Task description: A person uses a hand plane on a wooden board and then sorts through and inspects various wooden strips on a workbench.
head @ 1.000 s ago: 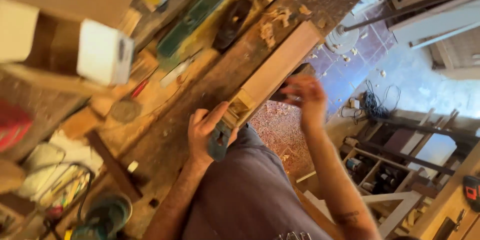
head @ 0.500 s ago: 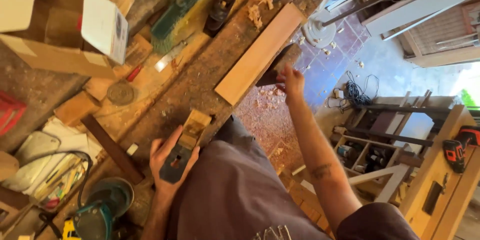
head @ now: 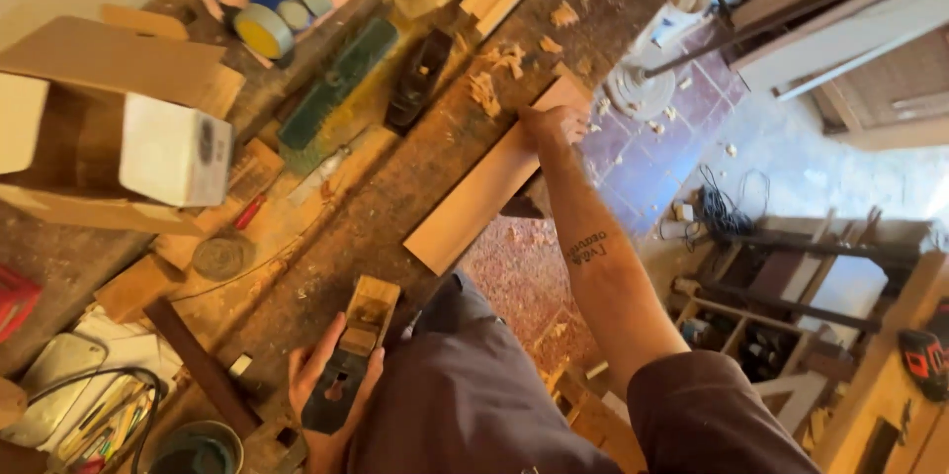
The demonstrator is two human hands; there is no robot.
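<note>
Head view, looking down: the left hand (head: 321,375) has its fingers wrapped around a wooden hand plane with a dark metal body (head: 346,367), which rests near the front edge of the scarred, dusty wooden worktop (head: 326,266). Well apart from it, the right hand (head: 554,125) presses on the far end of a pale, flat wooden board (head: 479,187) lying slantwise by the worktop's edge; its fingers look curled over the board's end, though whether they truly grip it is hard to tell. Curly wood shavings (head: 494,79) lie just beyond. To handle this well, I judge the board should be pinned flat and steady, and the plane kept sole-down under a firm grip.
</note>
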